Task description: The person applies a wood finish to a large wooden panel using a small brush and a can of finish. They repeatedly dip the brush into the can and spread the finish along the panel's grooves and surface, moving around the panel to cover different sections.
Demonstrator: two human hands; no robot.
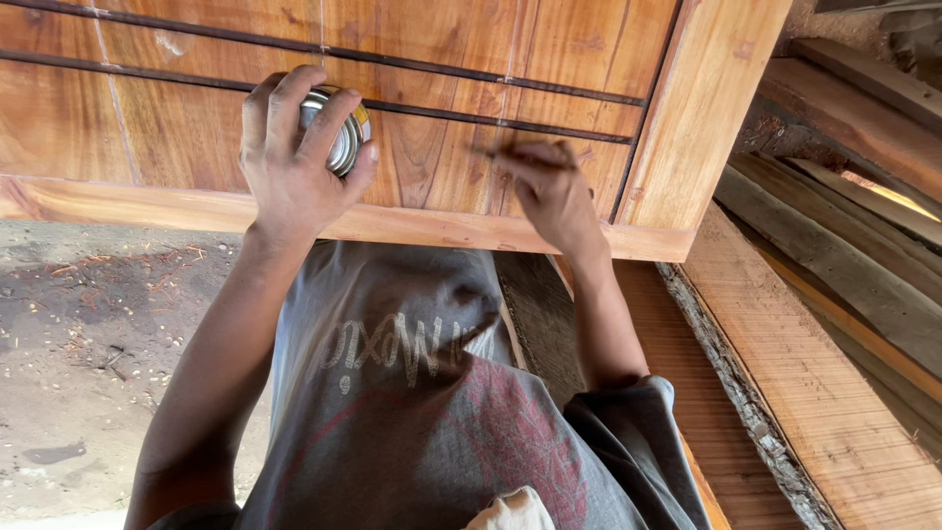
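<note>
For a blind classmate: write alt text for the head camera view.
A person's left hand grips a small metal tin against a varnished wooden panel, while the right hand presses a thin tool to it.

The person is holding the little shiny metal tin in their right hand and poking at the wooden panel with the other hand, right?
Not quite. The head view shows the little shiny metal tin in the left hand, not the right. It is the right hand that pokes at the wooden panel, holding something thin that is too blurred to name.
</note>
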